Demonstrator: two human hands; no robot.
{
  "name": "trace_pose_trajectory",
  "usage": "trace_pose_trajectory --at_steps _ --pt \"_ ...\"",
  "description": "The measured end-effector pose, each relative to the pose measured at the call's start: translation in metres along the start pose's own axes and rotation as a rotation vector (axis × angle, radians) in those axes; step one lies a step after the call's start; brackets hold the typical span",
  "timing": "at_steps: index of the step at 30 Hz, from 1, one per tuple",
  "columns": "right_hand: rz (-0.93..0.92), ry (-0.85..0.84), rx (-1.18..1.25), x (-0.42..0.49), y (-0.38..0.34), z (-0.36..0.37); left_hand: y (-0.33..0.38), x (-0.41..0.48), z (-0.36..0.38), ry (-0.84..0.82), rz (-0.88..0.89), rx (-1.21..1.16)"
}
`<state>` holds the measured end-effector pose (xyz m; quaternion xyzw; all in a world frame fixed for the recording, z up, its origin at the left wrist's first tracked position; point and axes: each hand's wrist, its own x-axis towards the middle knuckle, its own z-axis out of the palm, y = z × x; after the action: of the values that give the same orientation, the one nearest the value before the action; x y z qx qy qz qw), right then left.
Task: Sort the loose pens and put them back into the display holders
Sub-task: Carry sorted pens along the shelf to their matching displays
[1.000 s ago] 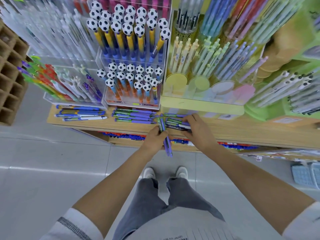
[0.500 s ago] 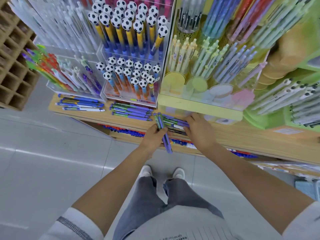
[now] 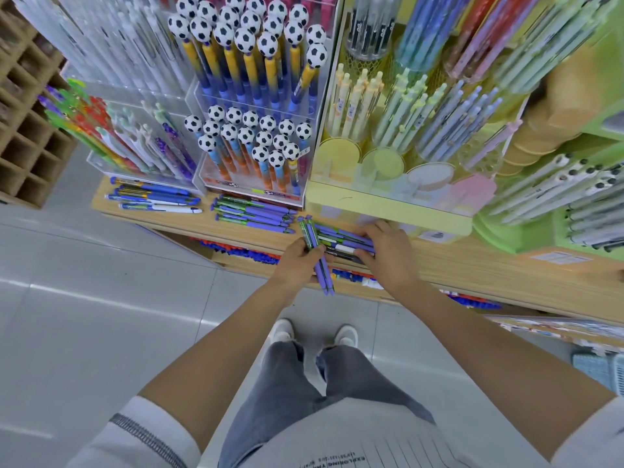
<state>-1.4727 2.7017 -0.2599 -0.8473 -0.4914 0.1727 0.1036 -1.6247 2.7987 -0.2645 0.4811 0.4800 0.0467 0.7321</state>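
Note:
My left hand (image 3: pixel 297 261) grips a small bundle of purple-and-green pens (image 3: pixel 315 251) that points away from me over the wooden shelf edge (image 3: pixel 472 265). My right hand (image 3: pixel 385 255) lies on a loose pile of purple, green and white pens (image 3: pixel 344 239) on the shelf, its fingers curled over their ends. More purple-and-green pens (image 3: pixel 253 216) lie in a row to the left. A group of blue pens (image 3: pixel 155 197) lies further left. Clear holders with football-topped pens (image 3: pixel 250 143) stand behind them.
A pale yellow stand (image 3: pixel 388 204) with pastel pens rises right behind my hands. A green stand (image 3: pixel 526 228) with white pens is at the right. A wooden grid rack (image 3: pixel 23 130) stands at the far left. Below is grey tiled floor (image 3: pixel 101 332) and my shoes.
The view has drifted slightly, so the shelf sits a little higher in frame. Both hands stay at the pile, the left still gripping its bundle.

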Motion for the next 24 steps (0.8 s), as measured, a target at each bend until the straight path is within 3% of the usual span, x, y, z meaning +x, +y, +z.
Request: trace_pose_trajectory --at_steps 7,24 --pt "0.053 -0.086 0.195 0.007 0.002 -0.005 0.001 0.003 -0.002 -0.020 0.009 0.029" --pt "0.112 -0.017 0.471 -0.010 0.009 -0.012 0.007 0.007 -0.006 -0.026 0.055 0.072"
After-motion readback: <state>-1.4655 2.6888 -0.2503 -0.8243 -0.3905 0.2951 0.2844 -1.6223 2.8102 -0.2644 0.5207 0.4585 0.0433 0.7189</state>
